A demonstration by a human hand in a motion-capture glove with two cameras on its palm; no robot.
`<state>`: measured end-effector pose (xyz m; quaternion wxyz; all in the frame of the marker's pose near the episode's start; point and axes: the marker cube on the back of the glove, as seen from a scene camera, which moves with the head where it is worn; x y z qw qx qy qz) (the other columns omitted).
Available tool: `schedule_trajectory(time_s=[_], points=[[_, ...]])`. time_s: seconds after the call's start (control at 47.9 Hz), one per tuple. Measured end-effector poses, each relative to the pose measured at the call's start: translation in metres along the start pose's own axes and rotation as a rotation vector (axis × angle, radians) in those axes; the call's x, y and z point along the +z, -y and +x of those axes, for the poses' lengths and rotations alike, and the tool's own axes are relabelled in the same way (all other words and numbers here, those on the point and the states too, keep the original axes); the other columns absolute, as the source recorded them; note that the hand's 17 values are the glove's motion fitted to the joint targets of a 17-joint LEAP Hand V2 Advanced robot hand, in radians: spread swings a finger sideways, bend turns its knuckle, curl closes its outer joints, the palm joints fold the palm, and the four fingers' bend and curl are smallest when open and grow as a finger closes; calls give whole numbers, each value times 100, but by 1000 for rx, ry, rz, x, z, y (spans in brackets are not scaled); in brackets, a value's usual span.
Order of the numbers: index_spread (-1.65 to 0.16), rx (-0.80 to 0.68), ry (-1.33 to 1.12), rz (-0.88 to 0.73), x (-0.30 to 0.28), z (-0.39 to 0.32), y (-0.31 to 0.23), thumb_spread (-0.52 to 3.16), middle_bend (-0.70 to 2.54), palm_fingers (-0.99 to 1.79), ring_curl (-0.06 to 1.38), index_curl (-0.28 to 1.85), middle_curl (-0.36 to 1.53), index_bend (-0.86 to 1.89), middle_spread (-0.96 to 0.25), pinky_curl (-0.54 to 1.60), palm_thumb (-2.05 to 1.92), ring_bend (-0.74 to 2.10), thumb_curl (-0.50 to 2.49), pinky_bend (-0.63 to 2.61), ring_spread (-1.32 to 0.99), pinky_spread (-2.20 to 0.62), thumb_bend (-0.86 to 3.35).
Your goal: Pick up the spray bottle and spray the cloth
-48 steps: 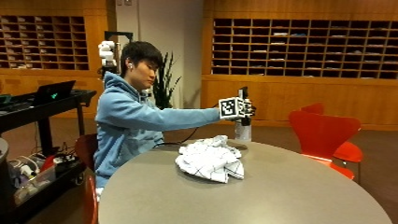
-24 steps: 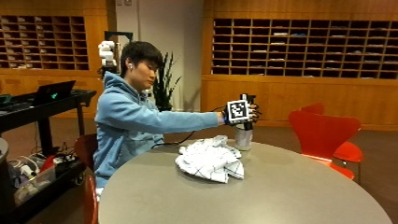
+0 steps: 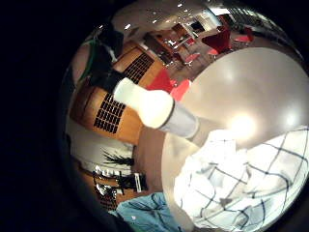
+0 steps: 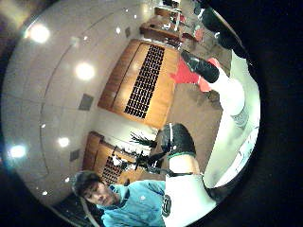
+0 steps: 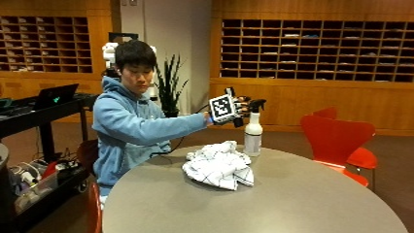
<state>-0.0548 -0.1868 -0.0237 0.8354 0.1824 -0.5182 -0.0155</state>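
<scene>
Reaching for spray bottle (image 5: 253,131), upright on table (image 5: 310,194) just behind crumpled checked cloth (image 5: 218,164): right hand (image 5: 234,109) beside black nozzle, finger closure indiscernible; best gripped at neck.

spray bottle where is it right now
In the outside view the spray bottle stands upright on the round table, just behind the crumpled checked cloth, with the gloved right hand at its black trigger head.

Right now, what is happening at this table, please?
A person sits at a round table and reaches the gloved right hand to the head of a spray bottle. The bottle appears to stand on the table, beside a crumpled checked cloth. Whether the fingers already grip it cannot be told.
</scene>
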Motion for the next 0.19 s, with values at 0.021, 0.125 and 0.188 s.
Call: schedule_trajectory(time_s=[0.021,0.125,0.188], points=[[-31,-8,-13,20,-4,2,-2,82,35,63,39,27,42,10,-14,37,79,43,62,41,-11,6,-3],[-31,-46,-29,53,-25,5,-22,85,36,67,39,26,42,12,-14,36,80,42,60,37,-11,6,-2],[-31,-62,-29,67,-33,7,-32,86,36,69,38,26,42,12,-14,35,80,41,60,36,-11,6,-3]])
